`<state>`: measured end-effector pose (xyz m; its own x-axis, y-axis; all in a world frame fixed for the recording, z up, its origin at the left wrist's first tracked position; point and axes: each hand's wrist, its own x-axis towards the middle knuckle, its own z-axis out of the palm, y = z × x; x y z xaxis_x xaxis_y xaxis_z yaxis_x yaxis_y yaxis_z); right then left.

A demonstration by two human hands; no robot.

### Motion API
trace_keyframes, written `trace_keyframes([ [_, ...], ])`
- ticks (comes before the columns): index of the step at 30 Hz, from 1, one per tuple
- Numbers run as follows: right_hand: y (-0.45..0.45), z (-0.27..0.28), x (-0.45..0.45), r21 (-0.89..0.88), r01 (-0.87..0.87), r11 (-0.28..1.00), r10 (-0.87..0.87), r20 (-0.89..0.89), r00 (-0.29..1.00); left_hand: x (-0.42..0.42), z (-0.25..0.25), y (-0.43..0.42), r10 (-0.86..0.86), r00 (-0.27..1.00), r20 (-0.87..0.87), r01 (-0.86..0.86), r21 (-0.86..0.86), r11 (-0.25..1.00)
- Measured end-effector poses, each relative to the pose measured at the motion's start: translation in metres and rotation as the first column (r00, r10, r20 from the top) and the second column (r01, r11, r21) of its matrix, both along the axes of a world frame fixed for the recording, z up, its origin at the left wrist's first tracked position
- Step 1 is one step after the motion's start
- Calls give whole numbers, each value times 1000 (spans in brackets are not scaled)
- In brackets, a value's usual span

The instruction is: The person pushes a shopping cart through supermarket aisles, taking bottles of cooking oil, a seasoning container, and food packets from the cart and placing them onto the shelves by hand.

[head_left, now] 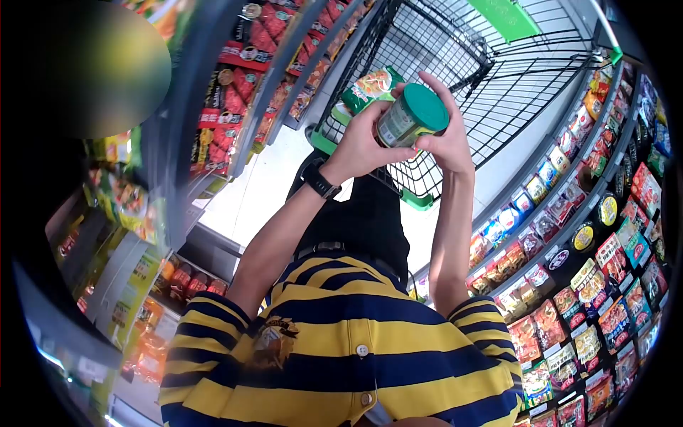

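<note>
Sitting between left hand [360,146] and right hand [454,139], both clamped on its sides, green-lidded canister [416,114] is above near edge of shopping cart [526,85].

this is a supermarket or grocery shop, seen from an aisle of packaged food. a black wire shopping trolley [530,96] with green plastic trim stands between the displays. along the right, curved by the lens, tiered shelves carry rows of bright packets [548,173], with printed pouches [587,281] in ranks lower down. small white price labels [551,252] line the shelf edges. more shelving on the left holds red packs [270,32], many alike; the pale floor [267,192] is smooth.
</note>
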<state>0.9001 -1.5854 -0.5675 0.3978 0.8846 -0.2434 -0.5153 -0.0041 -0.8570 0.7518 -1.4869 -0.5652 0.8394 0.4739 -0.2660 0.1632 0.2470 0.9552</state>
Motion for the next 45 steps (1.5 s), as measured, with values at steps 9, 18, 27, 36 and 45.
trace_keyframes([
  [9, 18, 86, -62, 294, -194, 936, 255, -185, 949, -68, 91, 5, 14, 981, 194, 36, -252, 967],
  [18, 32, 142, -114, 422, -167, 891, 219, -77, 973, -114, 158, 9, 62, 954, 292, -14, -162, 987],
  [27, 52, 210, -152, 209, -39, 977, -18, 264, 964, -130, 195, 6, 247, 888, 388, -298, 77, 952],
  [36, 53, 220, -146, 165, -348, 923, 323, 164, 932, -154, 203, 15, 220, 855, 469, -92, -281, 955],
  [45, 59, 238, -145, 208, -219, 953, 183, 178, 967, -151, 222, 24, 199, 878, 436, -157, -131, 979],
])
